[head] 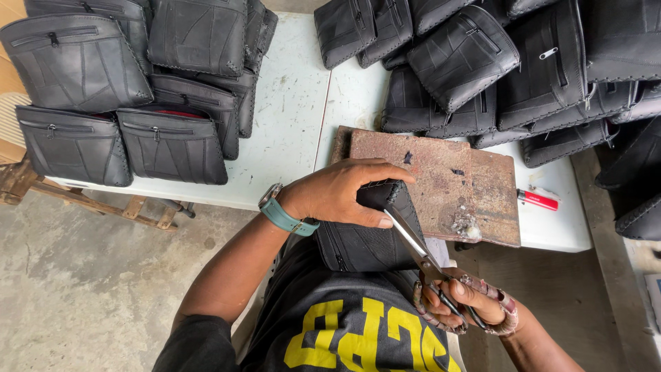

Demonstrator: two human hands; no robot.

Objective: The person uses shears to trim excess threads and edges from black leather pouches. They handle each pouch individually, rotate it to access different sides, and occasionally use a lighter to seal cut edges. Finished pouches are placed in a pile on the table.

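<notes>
While scissors [420, 253] trim, stacked bags [124, 83], rusty board [447, 186], lighter [538, 200]

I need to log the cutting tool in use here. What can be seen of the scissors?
The scissors have long, plain metal blades and handle loops wrapped in worn reddish-brown cord. The right hand holds the loops; the blades angle up-left, slightly parted, their tips at the edge of the black bag steadied by the left hand.
</notes>
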